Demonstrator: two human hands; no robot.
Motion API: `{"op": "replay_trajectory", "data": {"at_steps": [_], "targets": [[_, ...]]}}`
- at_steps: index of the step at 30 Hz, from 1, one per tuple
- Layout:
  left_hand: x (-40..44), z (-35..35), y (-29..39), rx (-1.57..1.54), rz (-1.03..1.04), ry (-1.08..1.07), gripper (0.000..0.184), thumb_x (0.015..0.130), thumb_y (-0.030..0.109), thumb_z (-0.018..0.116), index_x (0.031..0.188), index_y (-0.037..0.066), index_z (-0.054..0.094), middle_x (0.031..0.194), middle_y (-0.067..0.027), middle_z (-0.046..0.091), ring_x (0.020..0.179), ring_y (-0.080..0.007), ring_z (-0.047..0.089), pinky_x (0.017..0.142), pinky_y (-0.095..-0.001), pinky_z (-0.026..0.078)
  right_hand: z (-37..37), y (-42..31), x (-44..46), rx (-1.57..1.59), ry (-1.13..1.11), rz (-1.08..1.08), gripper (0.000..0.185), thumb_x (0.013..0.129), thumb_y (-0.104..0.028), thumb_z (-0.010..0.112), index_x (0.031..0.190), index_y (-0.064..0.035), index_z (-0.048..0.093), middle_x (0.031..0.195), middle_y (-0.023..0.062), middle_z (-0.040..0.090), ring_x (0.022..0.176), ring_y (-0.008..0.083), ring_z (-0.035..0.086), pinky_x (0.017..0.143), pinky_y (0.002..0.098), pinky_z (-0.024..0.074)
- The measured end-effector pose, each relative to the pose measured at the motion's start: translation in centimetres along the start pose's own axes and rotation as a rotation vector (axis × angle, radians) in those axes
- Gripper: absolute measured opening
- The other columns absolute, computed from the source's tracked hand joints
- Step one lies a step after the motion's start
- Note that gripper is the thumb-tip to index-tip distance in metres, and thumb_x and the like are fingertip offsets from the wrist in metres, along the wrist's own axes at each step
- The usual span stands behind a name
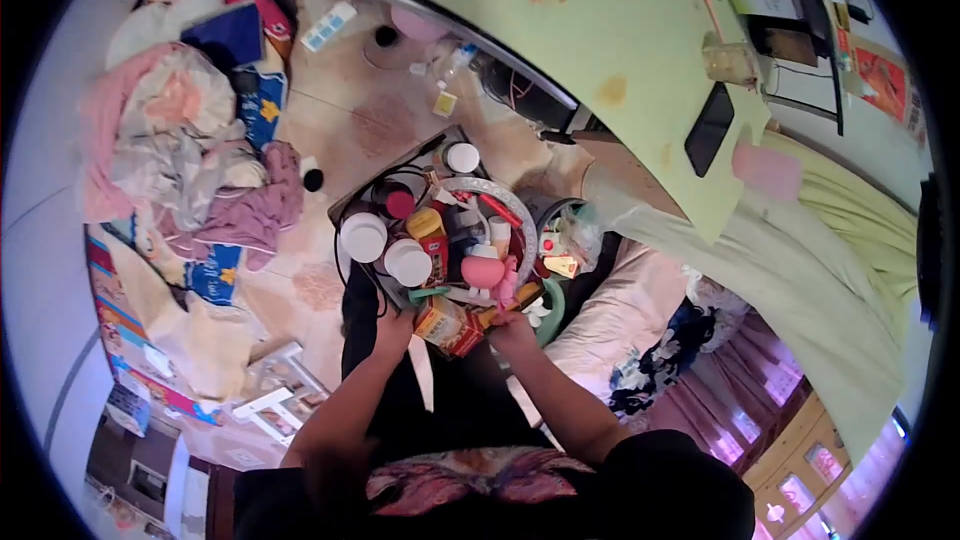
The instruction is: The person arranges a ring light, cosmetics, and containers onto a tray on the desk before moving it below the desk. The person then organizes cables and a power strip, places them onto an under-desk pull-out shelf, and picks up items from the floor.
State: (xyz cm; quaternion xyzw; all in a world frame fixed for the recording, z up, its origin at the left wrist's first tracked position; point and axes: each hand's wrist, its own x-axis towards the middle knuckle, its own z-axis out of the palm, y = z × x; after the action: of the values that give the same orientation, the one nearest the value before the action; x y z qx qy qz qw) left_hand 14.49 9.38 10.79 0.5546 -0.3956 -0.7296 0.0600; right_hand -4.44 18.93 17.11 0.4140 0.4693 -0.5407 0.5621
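My left hand (394, 332) is closed at the near left edge of a dark tray (338, 208) packed with household things. My right hand (512, 334) is closed at the near right edge. What each grips is hidden. Between them a yellow-and-red box (449, 326) lies tilted. White-lidded jars (363, 238) stand at the tray's left side. Beside them are a yellow-capped bottle (425, 224) and a dark jar with a red lid (400, 203). A pale round basket (515, 202) holds small items, with a pink rounded object (483, 271) at its near side.
A green-covered table (600, 30) with a black phone (710, 128) spans the upper right. Clothes and bags (180, 140) are heaped at the left. A white stool-like frame (280, 398) stands at lower left. A bed with pale bedding (630, 315) is on the right.
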Motion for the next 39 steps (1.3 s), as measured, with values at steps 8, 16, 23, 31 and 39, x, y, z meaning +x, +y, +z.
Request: {"op": "replay_trajectory", "data": {"at_steps": [8, 16, 23, 31, 39], "targets": [[10.4, 9.6, -7.0, -0.381, 0.068, -0.044, 0.058, 0.073, -0.004, 0.047, 0.126, -0.002, 0.024, 0.118, -0.0133, 0.044, 0.109, -0.0192, 0.043, 0.091, -0.028, 0.033, -12.0, -4.4, 13.6, 0.113, 0.104, -0.198, 0.054, 0.055, 0.009, 0.041, 0.108, -0.0026, 0.047, 0.109, 0.0117, 0.051, 0.107, 0.0306, 0.045, 0.096, 0.0467, 0.0341], [23.3, 16.3, -10.0, -0.381, 0.159, -0.344, 0.069, 0.079, 0.012, 0.056, 0.132, -0.001, 0.012, 0.116, -0.0157, 0.046, 0.107, -0.0182, 0.044, 0.092, -0.0294, 0.034, -14.9, -11.0, 23.2, 0.118, 0.007, -0.412, 0.065, 0.051, 0.007, 0.042, 0.115, 0.0023, 0.042, 0.115, 0.0184, 0.046, 0.109, 0.0352, 0.043, 0.097, 0.049, 0.0319], [34.6, 19.4, -6.2, -0.101, 0.487, -0.301, 0.074, 0.078, 0.036, 0.058, 0.13, -0.003, 0.021, 0.123, -0.0226, 0.04, 0.114, -0.03, 0.04, 0.095, -0.0326, 0.031, -16.0, -16.7, 34.8, -0.21, -0.214, -0.718, 0.042, 0.067, 0.01, 0.045, 0.108, 0.0028, 0.047, 0.1, 0.0107, 0.055, 0.094, 0.0215, 0.054, 0.087, 0.0371, 0.0429], [43.1, 22.8, -1.8, 0.266, 0.565, -0.303, 0.079, 0.072, 0.05, 0.056, 0.134, 0.014, 0.023, 0.128, -0.0185, 0.037, 0.112, -0.0326, 0.043, 0.092, -0.0344, 0.035, -7.9, -21.2, 40.2, 0.301, -0.065, -0.705, 0.044, 0.055, 0.01, 0.045, 0.098, -0.0004, 0.051, 0.103, 0.0109, 0.055, 0.099, 0.026, 0.051, 0.093, 0.0375, 0.0368], [48.8, 24.3, 1.1, 0.331, 0.629, -0.49, 0.084, 0.073, 0.053, 0.053, 0.134, 0.007, 0.019, 0.137, -0.0161, 0.024, 0.121, -0.0301, 0.033, 0.097, -0.0324, 0.03, -4.5, -28.0, 44.6, 0.507, -0.003, -0.756, 0.054, 0.056, 0.01, 0.038, 0.109, 0.0015, 0.047, 0.113, 0.0147, 0.049, 0.107, 0.0312, 0.044, 0.098, 0.0481, 0.029]]}}
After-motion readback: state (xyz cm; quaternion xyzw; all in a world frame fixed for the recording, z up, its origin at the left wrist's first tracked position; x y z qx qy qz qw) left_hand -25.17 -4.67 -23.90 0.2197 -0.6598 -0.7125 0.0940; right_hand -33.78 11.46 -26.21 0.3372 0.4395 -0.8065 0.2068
